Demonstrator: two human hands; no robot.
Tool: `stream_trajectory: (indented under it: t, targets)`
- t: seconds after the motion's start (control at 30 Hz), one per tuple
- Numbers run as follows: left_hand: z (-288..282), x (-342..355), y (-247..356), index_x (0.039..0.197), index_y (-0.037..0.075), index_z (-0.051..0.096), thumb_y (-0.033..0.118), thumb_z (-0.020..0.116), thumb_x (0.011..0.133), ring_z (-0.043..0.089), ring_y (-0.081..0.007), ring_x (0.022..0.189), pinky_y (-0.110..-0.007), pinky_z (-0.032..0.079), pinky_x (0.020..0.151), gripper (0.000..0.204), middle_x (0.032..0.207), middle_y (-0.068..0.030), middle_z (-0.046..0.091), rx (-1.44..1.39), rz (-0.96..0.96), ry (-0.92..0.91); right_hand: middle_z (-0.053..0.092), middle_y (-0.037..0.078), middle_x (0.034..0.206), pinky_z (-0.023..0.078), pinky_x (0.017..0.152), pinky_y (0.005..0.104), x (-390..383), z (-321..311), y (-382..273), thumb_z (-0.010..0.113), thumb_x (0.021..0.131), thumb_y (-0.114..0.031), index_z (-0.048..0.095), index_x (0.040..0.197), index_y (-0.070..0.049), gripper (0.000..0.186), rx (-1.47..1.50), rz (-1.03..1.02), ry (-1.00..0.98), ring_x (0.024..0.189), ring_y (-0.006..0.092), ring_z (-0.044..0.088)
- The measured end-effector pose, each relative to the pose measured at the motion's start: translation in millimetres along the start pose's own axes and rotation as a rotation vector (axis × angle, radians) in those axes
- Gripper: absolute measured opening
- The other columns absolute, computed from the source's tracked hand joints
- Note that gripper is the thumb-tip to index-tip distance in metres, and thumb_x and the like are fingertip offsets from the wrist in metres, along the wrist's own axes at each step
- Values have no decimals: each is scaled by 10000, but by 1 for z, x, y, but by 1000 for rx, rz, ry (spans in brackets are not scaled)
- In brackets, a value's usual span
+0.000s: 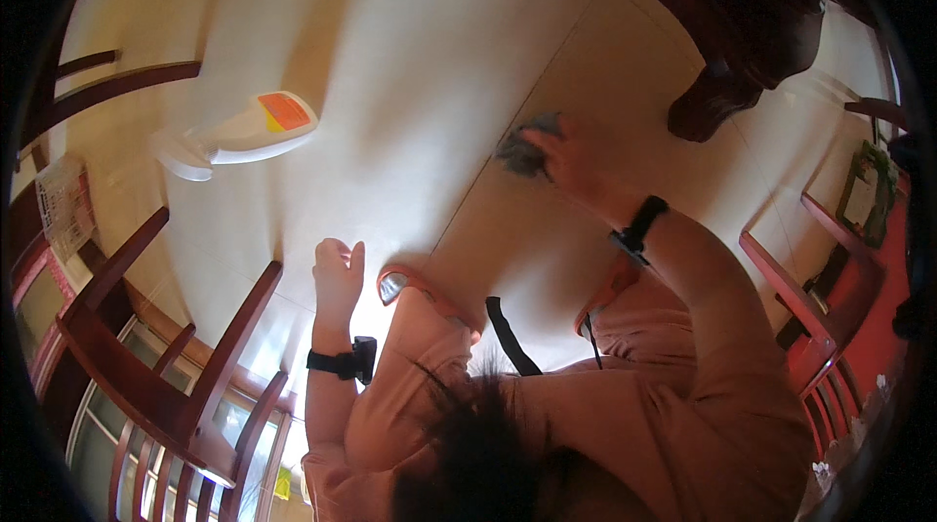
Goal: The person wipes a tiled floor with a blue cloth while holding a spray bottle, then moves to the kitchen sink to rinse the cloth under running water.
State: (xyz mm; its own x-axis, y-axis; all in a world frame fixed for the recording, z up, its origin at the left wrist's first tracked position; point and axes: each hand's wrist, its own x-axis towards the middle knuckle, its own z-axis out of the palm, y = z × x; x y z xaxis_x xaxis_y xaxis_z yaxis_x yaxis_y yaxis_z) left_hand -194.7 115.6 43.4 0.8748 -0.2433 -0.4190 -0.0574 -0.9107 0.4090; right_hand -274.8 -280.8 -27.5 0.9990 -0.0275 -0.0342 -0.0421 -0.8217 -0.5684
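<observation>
My right hand (563, 159) presses a dark grey cloth (527, 143) against the pale tiled floor (410, 83), beside a dark tile joint. The fingers lie over the cloth and hide part of it; they are slightly blurred. In front of my left knee hangs my left hand (338, 266), its fingers loosely curled, the thumb apart and nothing seen in it. A white spray bottle (244, 140) with an orange and yellow label is on the floor at the left, out of reach of both hands; whether it stands or lies I cannot tell.
Dark red-brown carved furniture with a foot (711, 104) stands at the far right. Wooden chairs (146, 405) are on the left, with a translucent basket (66, 205) behind them. Another reddish wooden chair (815, 327) is at the right. Black straps (510, 337) hang near my knees.
</observation>
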Motion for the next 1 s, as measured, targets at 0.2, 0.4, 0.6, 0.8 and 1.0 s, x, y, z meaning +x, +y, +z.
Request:
stream_trajectory:
  t: [0.2, 0.4, 0.6, 0.8, 1.0]
  targets:
    - [6, 5, 2, 845, 5, 487, 251, 612, 838, 555, -309, 710, -424, 437, 641, 276, 822, -163, 529, 4, 18, -22, 463, 256, 1226, 417, 916, 476, -15, -64, 83, 499, 823, -24, 518, 1245, -133, 437, -90, 474, 107, 1084, 418, 477]
    - [7, 4, 19, 822, -5, 488, 260, 610, 837, 556, -317, 718, -426, 441, 644, 292, 803, -175, 530, -31, 20, -52, 495, 218, 1104, 409, 880, 459, -2, -39, 47, 537, 825, -135, 520, 1248, -146, 424, -375, 730, 17, 1034, 396, 476]
    - [9, 6, 28, 838, 0, 490, 272, 609, 839, 558, -319, 719, -424, 445, 650, 298, 820, -178, 533, 0, 24, -61, 482, 229, 1176, 373, 918, 517, -25, -12, -24, 530, 816, -123, 477, 1281, -141, 468, -207, 429, -216, 1074, 405, 447]
    - [11, -1, 17, 847, 1, 491, 272, 610, 838, 562, -320, 721, -419, 451, 655, 296, 835, -173, 533, -2, 4, -60, 469, 246, 1222, 353, 978, 458, -53, -65, 42, 470, 862, -114, 473, 1297, -107, 435, -131, 795, -68, 1062, 387, 480]
    - [17, -1, 13, 847, -9, 493, 269, 615, 836, 571, -311, 707, -409, 459, 638, 303, 834, -175, 534, -61, 44, -68, 429, 280, 1264, 287, 1035, 448, -91, -60, 31, 422, 896, -149, 380, 1362, -102, 470, -219, 1008, 42, 1187, 418, 406]
